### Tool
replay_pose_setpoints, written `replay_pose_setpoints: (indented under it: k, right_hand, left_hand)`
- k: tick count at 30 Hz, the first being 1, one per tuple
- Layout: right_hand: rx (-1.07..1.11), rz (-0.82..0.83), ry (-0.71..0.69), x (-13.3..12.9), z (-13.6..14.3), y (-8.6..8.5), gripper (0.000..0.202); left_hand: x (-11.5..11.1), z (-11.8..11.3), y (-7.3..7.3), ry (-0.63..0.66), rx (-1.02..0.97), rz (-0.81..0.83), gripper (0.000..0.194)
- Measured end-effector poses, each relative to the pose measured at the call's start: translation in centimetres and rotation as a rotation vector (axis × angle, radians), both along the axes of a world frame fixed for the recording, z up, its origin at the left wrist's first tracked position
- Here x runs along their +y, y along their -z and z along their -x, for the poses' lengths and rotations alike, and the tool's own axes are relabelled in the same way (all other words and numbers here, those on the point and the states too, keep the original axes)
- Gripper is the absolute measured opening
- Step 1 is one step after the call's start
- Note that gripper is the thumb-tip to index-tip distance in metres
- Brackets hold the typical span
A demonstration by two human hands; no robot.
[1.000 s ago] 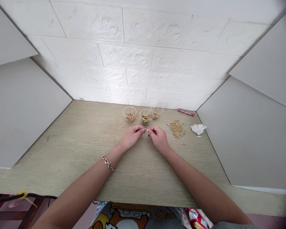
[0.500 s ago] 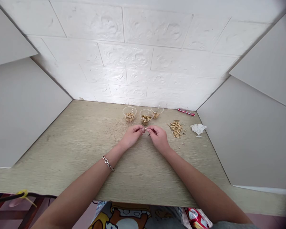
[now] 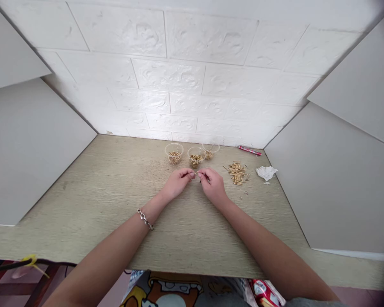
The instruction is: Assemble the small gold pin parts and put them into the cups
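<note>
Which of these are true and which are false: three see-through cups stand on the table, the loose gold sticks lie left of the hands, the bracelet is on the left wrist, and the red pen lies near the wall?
1. Three clear plastic cups holding small gold pieces stand on the light wooden table. True.
2. The loose pile of thin gold sticks lies left of the hands. False: it lies to the right of the right hand.
3. A silver chain bracelet sits on the wrist of the left hand. True.
4. The red pen lies at the table's near edge. False: it lies at the far edge, by the white brick wall.
</note>
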State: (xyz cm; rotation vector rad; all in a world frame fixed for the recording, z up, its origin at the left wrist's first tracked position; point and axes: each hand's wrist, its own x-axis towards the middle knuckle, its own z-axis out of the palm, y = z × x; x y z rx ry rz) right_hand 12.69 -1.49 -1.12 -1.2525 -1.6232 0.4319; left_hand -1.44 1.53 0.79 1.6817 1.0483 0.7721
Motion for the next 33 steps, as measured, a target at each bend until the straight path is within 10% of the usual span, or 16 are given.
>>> replay_pose_setpoints:
  k: [12,23,33]
  right_hand:
    - [-0.076,-0.04,-0.036,0.14,-0.29,0.14,0.013]
    - [-0.223,-0.072,-0.089,-0.02,-0.56,0.12,0.015]
    - [-0.115,-0.075,-0.013,-0.26,-0.03,-0.02,0.012]
  left_hand:
    - [0.01,0.05,-0.17,0.029,0.078,-0.055,0.02]
    - [-0.35,0.4,-0.04,0.021,0.324,-0.426,0.02]
    - [-0.47,0.09,-0.85,0.031,0.178,-0.124,0.022]
